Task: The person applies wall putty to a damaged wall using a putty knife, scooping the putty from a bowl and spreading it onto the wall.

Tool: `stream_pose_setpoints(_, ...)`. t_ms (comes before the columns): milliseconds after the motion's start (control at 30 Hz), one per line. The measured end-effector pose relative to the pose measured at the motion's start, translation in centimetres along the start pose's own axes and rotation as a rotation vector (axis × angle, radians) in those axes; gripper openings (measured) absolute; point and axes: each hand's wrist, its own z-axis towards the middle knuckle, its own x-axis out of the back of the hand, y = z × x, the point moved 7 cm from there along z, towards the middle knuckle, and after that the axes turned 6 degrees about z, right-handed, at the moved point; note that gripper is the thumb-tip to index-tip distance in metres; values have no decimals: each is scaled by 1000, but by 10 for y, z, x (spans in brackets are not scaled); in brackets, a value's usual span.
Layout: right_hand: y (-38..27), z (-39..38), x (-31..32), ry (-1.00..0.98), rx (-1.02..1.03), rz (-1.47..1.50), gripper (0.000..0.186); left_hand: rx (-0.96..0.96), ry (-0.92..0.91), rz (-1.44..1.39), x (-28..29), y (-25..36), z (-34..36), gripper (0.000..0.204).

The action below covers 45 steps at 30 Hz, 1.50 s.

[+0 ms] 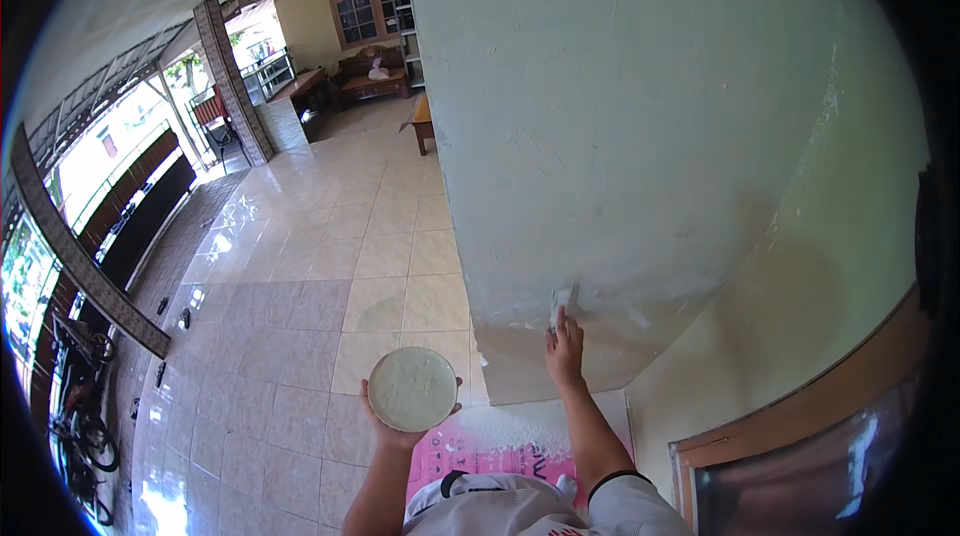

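Observation:
My left hand (pixel 400 431) is closed round a round shallow plate (pixel 410 386) with a pale coating and some pale bits on it, held level at waist height. My right hand (pixel 565 346) grips a small flat scraper (pixel 560 298) against the lower part of the pale green wall (pixel 620 136), where grey and whitish patches show around the blade. Below me a pink sheet (pixel 460 461) with white flakes lies at the foot of the wall.
A wood-framed window (pixel 790 466) is at lower right. Tiled floor (pixel 280 336) stretches left to parked two-wheelers (pixel 90 436), loose footwear (pixel 186 319) and a patterned pillar (pixel 230 86). Beyond stand a wooden bench (pixel 360 86) and a low table (pixel 422 126).

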Motion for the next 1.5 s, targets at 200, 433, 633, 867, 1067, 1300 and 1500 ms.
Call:
stream_pose_setpoints(200,20,-12,-12,-21,-37,-63,85,43,32,43,3,-6,7,104)
stream_pose_setpoints(433,20,-19,-1,48,-26,-23,84,46,20,-49,-3,-1,6,102)
stream_pose_setpoints(633,30,-19,-14,-36,-43,-91,83,45,6,-52,-7,-2,8,101)
stream_pose_setpoints(867,15,-12,-6,7,-7,-47,88,39,6,-23,1,-2,8,103)
stream_pose_setpoints(1067,15,-16,-13,82,12,-35,87,50,-16,-8,-1,-2,11,103)
stream_pose_setpoints(1300,4,-12,-8,60,26,-8,84,74,6,-36,5,-1,10,102)
stream_pose_setpoints(1500,10,-26,-25,-42,-17,-116,85,74,18,-8,5,-4,12,104)
